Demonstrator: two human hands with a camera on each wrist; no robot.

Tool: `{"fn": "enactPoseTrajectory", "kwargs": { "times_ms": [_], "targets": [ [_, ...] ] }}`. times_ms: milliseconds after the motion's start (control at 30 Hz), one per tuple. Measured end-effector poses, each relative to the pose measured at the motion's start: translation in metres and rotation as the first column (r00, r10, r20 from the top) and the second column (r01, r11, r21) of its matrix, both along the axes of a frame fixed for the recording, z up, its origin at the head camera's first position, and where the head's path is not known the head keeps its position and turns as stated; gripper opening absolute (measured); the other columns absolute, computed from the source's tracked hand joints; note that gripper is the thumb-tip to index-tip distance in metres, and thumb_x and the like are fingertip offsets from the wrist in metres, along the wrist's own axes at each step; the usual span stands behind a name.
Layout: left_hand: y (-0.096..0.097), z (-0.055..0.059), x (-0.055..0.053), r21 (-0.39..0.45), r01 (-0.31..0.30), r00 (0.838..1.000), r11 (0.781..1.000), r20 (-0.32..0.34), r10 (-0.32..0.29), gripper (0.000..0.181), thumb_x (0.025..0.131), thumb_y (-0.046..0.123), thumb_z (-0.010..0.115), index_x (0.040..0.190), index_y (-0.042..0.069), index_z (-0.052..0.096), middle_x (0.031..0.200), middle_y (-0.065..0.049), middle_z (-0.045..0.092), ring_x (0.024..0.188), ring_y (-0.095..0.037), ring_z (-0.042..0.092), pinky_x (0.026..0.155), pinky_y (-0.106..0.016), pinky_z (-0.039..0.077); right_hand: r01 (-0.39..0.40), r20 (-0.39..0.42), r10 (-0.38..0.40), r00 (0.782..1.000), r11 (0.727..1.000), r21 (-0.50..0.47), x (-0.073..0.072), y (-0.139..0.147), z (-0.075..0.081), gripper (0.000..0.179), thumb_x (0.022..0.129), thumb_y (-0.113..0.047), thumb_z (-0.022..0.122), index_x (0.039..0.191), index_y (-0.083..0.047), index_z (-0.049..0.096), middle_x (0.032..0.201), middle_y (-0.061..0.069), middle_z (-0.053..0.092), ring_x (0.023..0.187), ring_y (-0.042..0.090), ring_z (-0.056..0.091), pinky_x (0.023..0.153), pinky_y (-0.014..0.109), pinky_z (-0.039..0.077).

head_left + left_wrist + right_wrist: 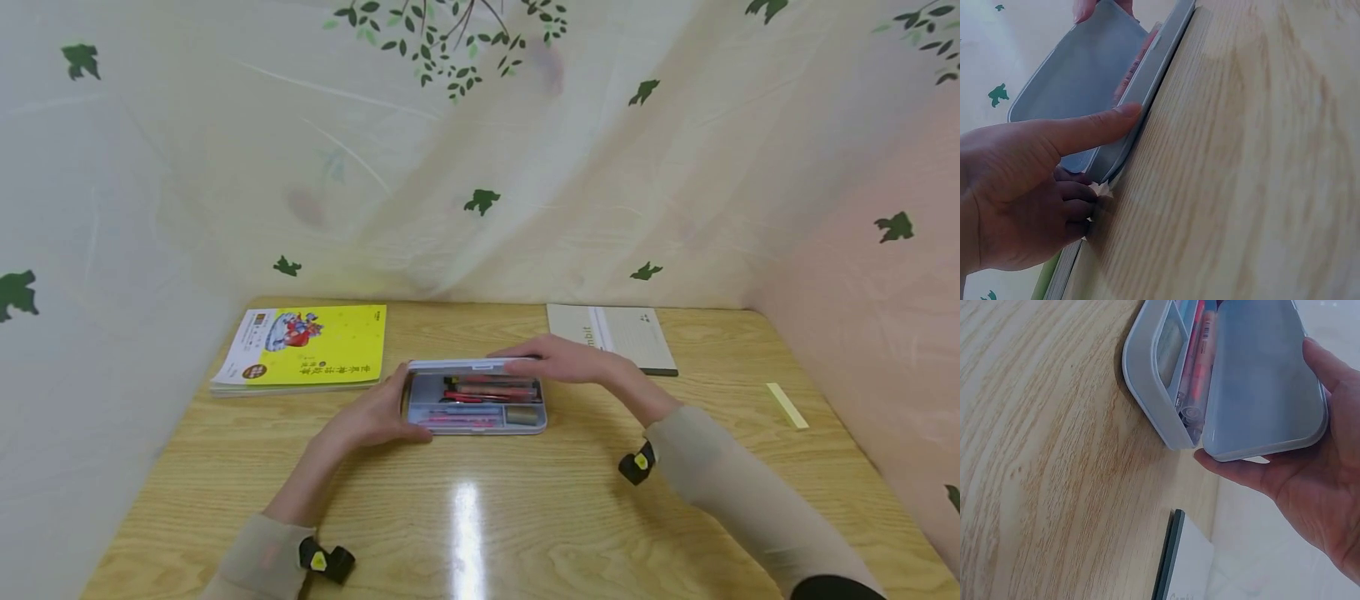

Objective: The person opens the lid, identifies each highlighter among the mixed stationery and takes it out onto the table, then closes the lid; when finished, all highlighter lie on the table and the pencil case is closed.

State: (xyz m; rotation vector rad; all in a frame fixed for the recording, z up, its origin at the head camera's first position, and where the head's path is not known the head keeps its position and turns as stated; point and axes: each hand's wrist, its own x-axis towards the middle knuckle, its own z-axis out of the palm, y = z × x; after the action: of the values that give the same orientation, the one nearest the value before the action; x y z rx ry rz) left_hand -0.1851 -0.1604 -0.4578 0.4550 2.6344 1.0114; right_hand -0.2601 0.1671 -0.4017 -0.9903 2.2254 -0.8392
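Observation:
A pale grey-blue pencil case lies on the wooden table with its lid raised at the back. Pens fill the rear compartment, and slimmer pens lie in the front one beside a greyish-brown block. My left hand grips the left end of the case. In the left wrist view its thumb presses on the front wall, other fingers being partly hidden behind the corner. The right hand holds the lid at its right end, thumb on one edge and fingers along another.
At the back left, a yellow-covered book lies on the table. A light notebook with a dark edge is behind the right hand. Further right is a pale yellow strip. A leaf-patterned curtain hangs behind the table.

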Motion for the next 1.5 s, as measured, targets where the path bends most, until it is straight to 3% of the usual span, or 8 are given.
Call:
{"fn": "enactPoseTrajectory", "kwargs": {
  "times_ms": [367, 833, 967, 1033, 1133, 1200, 1367, 1500],
  "targets": [
    [0.001, 0.001, 0.002, 0.012, 0.014, 1.0, 1.0, 0.008, -0.014, 0.119, 0.076, 0.038, 0.091, 0.162, 0.007, 0.015, 0.159, -0.025, 0.038, 0.14, -0.039, 0.045, 0.122, -0.058, 0.034, 0.056, -0.004, -0.056, 0.998, 0.998, -0.006, -0.005, 0.001, 0.002, 0.044, 0.109, -0.04, 0.048, 0.148, -0.023, 0.057, 0.145, -0.001, 0.064, 0.139, 0.021, 0.056, 0.119, 0.049, 0.042],
    [-0.001, 0.001, 0.002, 0.017, 0.032, 0.999, 0.999, -0.009, -0.032, 0.109, 0.08, 0.036, 0.089, 0.161, 0.009, 0.022, 0.16, -0.022, 0.037, 0.137, -0.039, 0.047, 0.119, -0.06, 0.037, 0.195, -0.052, -0.196, 0.979, 0.981, -0.011, -0.019, 0.002, 0.001, 0.049, 0.111, -0.035, 0.043, 0.149, -0.006, 0.052, 0.153, 0.017, 0.055, 0.143, 0.036, 0.051, 0.118, 0.055, 0.042],
    [0.0, 0.001, 0.002, 0.001, 0.035, 0.999, 0.999, -0.016, -0.035, 0.107, 0.081, 0.037, 0.088, 0.16, 0.008, 0.023, 0.16, -0.022, 0.037, 0.135, -0.038, 0.047, 0.118, -0.06, 0.039, 0.241, -0.153, -0.243, 0.958, 0.97, -0.029, -0.026, -0.002, -0.001, 0.041, 0.11, -0.031, 0.046, 0.139, -0.006, 0.063, 0.137, 0.014, 0.067, 0.126, 0.03, 0.063, 0.109, 0.049, 0.051],
    [0.0, 0.001, 0.002, -0.003, 0.038, 0.999, 0.999, -0.025, -0.039, 0.107, 0.081, 0.038, 0.088, 0.16, 0.007, 0.023, 0.159, -0.022, 0.039, 0.133, -0.037, 0.048, 0.117, -0.059, 0.04, 0.266, -0.197, -0.269, 0.943, 0.963, -0.044, -0.03, -0.004, -0.004, 0.036, 0.11, -0.032, 0.048, 0.125, -0.008, 0.071, 0.11, 0.009, 0.072, 0.104, 0.023, 0.065, 0.094, 0.041, 0.053],
    [0.002, 0.001, 0.003, -0.01, 0.045, 0.998, 0.999, -0.043, -0.046, 0.106, 0.081, 0.038, 0.088, 0.16, 0.006, 0.025, 0.157, -0.022, 0.041, 0.131, -0.037, 0.05, 0.116, -0.059, 0.041, 0.29, -0.251, -0.299, 0.921, 0.954, -0.072, -0.037, -0.007, -0.009, 0.032, 0.109, -0.033, 0.05, 0.109, -0.01, 0.073, 0.081, 0.003, 0.055, 0.079, 0.017, 0.05, 0.075, 0.033, 0.043],
    [0.002, 0.001, 0.003, -0.018, 0.047, 0.997, 0.999, -0.054, -0.048, 0.105, 0.081, 0.038, 0.088, 0.16, 0.006, 0.025, 0.157, -0.021, 0.042, 0.131, -0.036, 0.051, 0.116, -0.058, 0.042, 0.301, -0.272, -0.314, 0.91, 0.949, -0.089, -0.039, -0.009, -0.011, 0.031, 0.109, -0.032, 0.051, 0.106, -0.009, 0.072, 0.076, 0.002, 0.047, 0.073, 0.017, 0.043, 0.07, 0.032, 0.037],
    [0.004, 0.002, 0.004, -0.048, 0.04, 0.997, 0.998, -0.071, -0.043, 0.102, 0.081, 0.039, 0.088, 0.158, 0.006, 0.03, 0.158, -0.019, 0.042, 0.13, -0.035, 0.053, 0.116, -0.057, 0.043, 0.349, -0.294, -0.36, 0.886, 0.933, -0.09, -0.041, -0.012, -0.014, 0.033, 0.108, -0.033, 0.053, 0.119, -0.011, 0.075, 0.098, 0.005, 0.071, 0.082, 0.018, 0.052, 0.074, 0.031, 0.043],
    [0.005, 0.002, 0.005, -0.075, 0.033, 0.997, 0.997, -0.074, -0.038, 0.101, 0.081, 0.04, 0.087, 0.158, 0.006, 0.031, 0.157, -0.018, 0.043, 0.129, -0.035, 0.053, 0.116, -0.056, 0.043, 0.381, -0.286, -0.385, 0.877, 0.922, -0.071, -0.039, -0.013, -0.013, 0.037, 0.108, -0.035, 0.053, 0.128, -0.01, 0.072, 0.121, 0.01, 0.074, 0.098, 0.022, 0.062, 0.085, 0.037, 0.052]
  ]
}}
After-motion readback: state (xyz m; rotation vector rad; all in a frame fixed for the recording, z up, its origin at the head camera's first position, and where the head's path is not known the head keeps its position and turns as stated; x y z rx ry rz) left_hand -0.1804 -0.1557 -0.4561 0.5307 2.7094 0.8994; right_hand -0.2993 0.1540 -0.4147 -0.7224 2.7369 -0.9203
